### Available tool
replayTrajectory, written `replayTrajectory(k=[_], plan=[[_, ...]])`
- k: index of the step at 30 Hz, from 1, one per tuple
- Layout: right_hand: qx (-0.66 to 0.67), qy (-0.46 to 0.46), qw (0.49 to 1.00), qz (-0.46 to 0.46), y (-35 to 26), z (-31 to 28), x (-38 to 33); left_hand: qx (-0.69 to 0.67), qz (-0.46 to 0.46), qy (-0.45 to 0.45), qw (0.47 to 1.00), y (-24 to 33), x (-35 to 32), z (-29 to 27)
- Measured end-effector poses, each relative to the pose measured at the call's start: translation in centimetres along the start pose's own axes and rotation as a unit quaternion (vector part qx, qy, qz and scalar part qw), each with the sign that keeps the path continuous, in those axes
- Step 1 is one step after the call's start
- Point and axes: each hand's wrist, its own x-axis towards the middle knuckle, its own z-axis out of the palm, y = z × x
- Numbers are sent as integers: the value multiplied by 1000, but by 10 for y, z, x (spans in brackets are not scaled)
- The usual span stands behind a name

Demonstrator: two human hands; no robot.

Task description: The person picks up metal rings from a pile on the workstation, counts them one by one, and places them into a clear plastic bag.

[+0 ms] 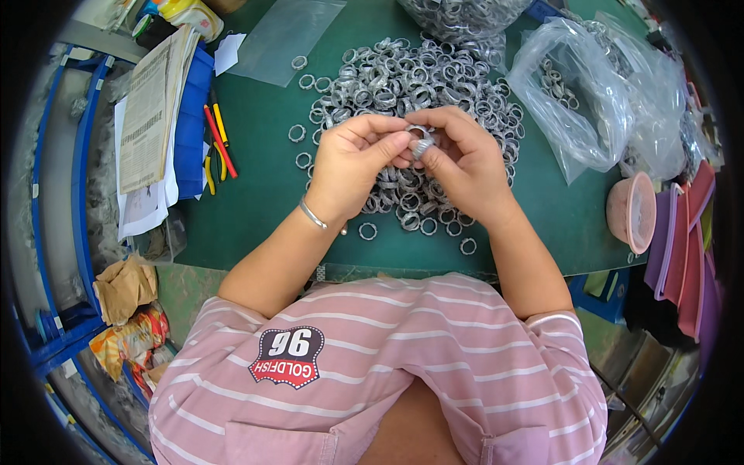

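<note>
A large heap of silver-grey metal rings [403,81] covers the middle of the green table. Above the heap, my left hand [356,159] and my right hand [465,159] meet, fingertips pinched together. Between them is a metal ring [421,147], gripped by the thumbs and forefingers of both hands. Another ring seems to sit right behind it at the fingertips, though the fingers partly hide it. Some loose rings [368,231] lie apart from the heap near the table's front edge.
Clear plastic bags [581,101] with rings lie at the right. A pink cup [630,209] stands at the right edge. Red-handled and yellow-handled pliers [220,143] lie left, beside a blue bin [190,128] with papers [151,116]. A flat plastic bag [287,39] lies behind.
</note>
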Motion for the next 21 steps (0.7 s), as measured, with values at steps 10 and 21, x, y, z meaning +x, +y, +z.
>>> replayTrajectory(k=[10, 21], plan=[[-480, 312, 808, -142, 13, -121, 24, 477, 205, 69, 852, 18, 10, -10], [-362, 97, 921, -106, 34, -1, 27, 631, 294, -1, 718, -5, 34, -8]])
